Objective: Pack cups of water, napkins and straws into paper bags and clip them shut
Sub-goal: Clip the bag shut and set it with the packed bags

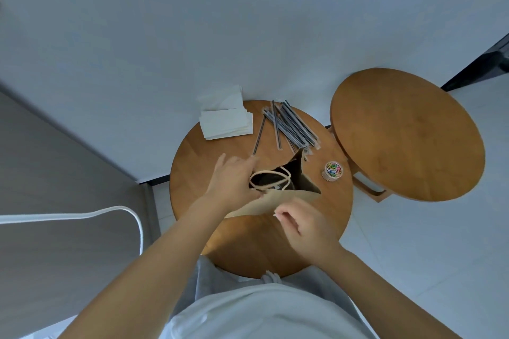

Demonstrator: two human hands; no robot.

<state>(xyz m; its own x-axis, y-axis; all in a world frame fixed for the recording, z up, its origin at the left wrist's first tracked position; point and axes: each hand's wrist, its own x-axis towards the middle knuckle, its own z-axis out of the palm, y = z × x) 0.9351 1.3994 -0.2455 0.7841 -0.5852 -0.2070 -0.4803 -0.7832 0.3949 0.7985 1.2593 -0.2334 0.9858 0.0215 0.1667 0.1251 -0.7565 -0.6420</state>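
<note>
Paper bag (278, 198) stands open mid-frame on round tabletop (248, 242), between both hands. Left hand (234, 181), fingers fairly straight, rests at bag's left rim by the twine handles; grip on the rim unclear. Right hand (303, 224), lower right of bag, fingers curled, seems to pinch something small and pale; can't tell what. Napkins (225, 121) upper left of bag, straws (289, 126) above it, clip jar (333, 170) right. Risk: bag tips or mouth collapses if the left hand slips; dark inside, cup unconfirmed, water could spill.
</note>
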